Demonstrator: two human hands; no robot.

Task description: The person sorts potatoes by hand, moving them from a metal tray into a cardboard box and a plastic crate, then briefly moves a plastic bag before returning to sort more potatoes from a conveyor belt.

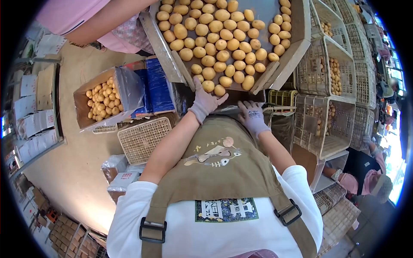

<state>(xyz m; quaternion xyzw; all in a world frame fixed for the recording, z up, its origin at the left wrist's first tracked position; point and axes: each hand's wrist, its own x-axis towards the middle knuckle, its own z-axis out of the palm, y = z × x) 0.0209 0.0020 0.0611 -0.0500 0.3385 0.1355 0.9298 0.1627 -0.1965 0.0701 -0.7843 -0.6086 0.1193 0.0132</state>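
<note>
Many small yellow potatoes (223, 43) lie spread over a metal sorting tray (262, 8) with wooden side boards. My left hand (205, 102), in a pale glove, is at the tray's near left corner. Its fingers reach up beside the lowest potatoes and its thumb points right, with nothing visible in its grasp. My right hand (253, 117), gloved too, has its fingers apart on the near edge of a dark plastic-lined box (234, 98) below the tray's mouth. Most of that box is hidden by the tray and my hands.
A plastic-lined carton of potatoes (103, 101) stands at left, above an upturned pale basket (144, 140). Stacked plastic crates (325, 64), some with potatoes, line the right. One person in pink (86, 17) stands at upper left; another person (365, 172) is at far right.
</note>
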